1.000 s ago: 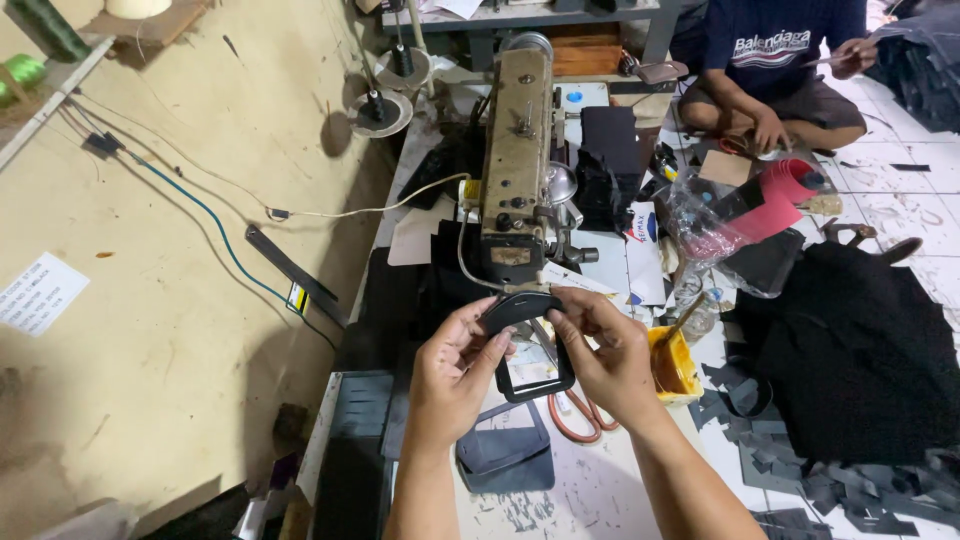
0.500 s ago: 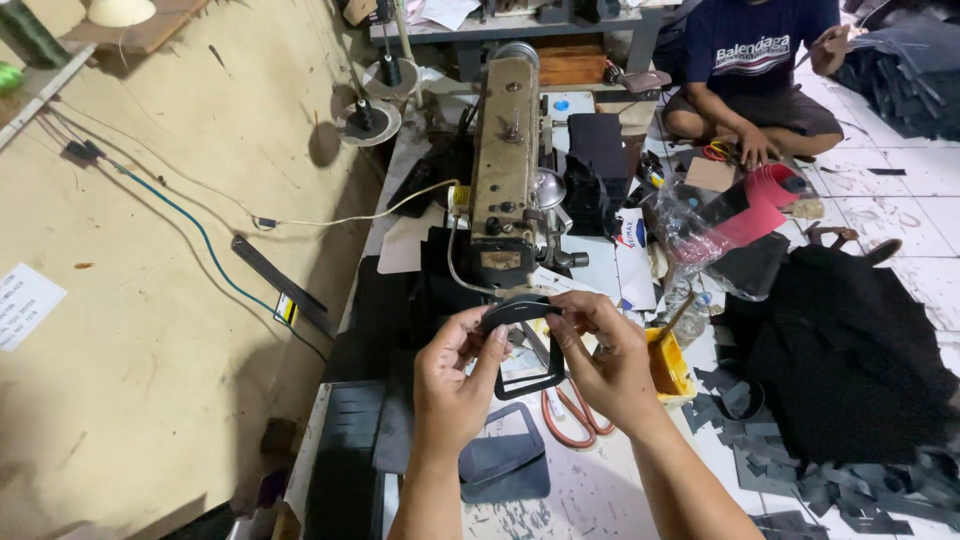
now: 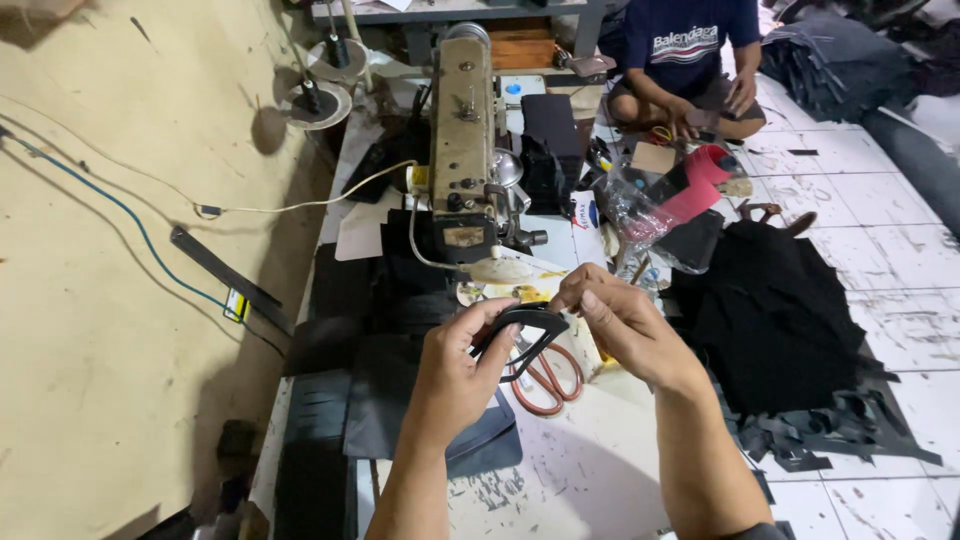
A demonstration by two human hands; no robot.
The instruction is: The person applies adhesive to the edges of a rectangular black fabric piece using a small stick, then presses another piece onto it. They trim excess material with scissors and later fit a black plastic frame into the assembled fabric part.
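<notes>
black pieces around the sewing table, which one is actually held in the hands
The curved black strap piece, pinched between the left hand and right hand above the orange-handled scissors. The big black fabric heap lies untouched on the floor.

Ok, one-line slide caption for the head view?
Both hands, left hand and right hand, hold a black curved strap piece before a sewing machine.
</notes>
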